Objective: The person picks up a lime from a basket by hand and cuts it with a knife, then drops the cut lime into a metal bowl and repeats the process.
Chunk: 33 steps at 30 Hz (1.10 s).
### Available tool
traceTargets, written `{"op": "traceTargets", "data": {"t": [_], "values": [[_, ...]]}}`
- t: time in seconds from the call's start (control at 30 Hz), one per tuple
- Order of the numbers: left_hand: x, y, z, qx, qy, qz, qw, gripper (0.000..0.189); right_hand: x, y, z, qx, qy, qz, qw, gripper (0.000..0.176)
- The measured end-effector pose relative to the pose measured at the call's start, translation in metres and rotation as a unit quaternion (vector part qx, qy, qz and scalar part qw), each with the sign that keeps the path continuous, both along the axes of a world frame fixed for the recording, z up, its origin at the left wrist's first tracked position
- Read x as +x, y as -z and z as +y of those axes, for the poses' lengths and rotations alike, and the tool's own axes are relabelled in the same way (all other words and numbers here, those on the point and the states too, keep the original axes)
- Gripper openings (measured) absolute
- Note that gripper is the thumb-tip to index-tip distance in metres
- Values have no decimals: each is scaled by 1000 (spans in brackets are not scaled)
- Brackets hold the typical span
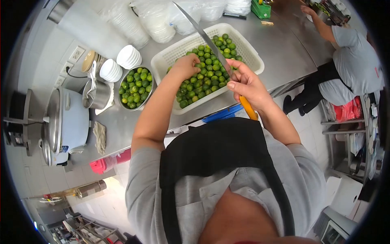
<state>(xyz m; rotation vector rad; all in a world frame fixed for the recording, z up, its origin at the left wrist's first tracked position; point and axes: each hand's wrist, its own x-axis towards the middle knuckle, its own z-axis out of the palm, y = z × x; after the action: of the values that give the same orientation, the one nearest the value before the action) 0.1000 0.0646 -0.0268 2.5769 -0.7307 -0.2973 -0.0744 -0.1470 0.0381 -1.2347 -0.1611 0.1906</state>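
Note:
A white perforated plastic basket [256,61] on the steel counter holds a heap of green limes [209,75]. My left hand [186,67] reaches over the basket's left side with its fingers curled down among the limes; whatever is between them is hidden. In my right hand [248,86], at the near right side of the basket, is a long-bladed knife [211,44]. Its orange handle [247,107] sticks out below my palm, and the blade slants up and left across the limes.
A steel pot of limes [136,87] stands left of the basket, near stacked white bowls [129,57] and a saucepan [97,95]. Bagged containers [156,20] line the back. A large cooker [69,118] and cloth [99,137] lie left. Another person [349,61] works at right.

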Motion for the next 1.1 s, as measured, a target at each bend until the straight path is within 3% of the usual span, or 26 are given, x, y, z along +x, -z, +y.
{"op": "traceTargets", "data": {"t": [0.03,0.07,0.1,0.13,0.2,0.23,0.33,0.5,0.53,0.67,0.87,1.0,1.1], "values": [[-9,-8,1,2,6,2,1000,28,0,1,-1,-8,10,-10,1000,61],[-20,-18,4,-209,-42,152,965,27,0,3,-2,-6,17,-8,1000,61],[-33,-27,7,-404,-91,293,862,26,0,6,-2,-3,15,0,1000,61],[-44,-33,9,-401,-87,294,863,26,1,8,-2,0,13,4,1000,61],[-62,-39,14,-589,-64,420,688,24,2,7,3,7,6,18,1000,61],[-67,-33,16,-632,-19,438,638,28,2,6,5,11,-6,34,999,61],[-89,-25,11,-669,-48,448,591,28,4,2,13,32,-44,32,998,61],[-107,-26,12,-682,-87,432,583,29,8,-1,27,-44,-64,14,997,65],[-110,-24,13,-683,-92,410,598,29,8,-1,31,-83,-66,-4,994,67],[-126,-32,9,-668,-145,321,655,29,11,16,47,-68,-77,-45,994,72],[-134,-35,12,-667,-152,287,670,29,9,9,51,-124,-98,-63,985,74],[-135,-35,16,-672,-135,286,670,28,9,15,52,-112,-95,-87,985,72],[-138,-40,17,-698,-153,299,633,26,11,19,49,-96,-89,-135,982,70]]}}
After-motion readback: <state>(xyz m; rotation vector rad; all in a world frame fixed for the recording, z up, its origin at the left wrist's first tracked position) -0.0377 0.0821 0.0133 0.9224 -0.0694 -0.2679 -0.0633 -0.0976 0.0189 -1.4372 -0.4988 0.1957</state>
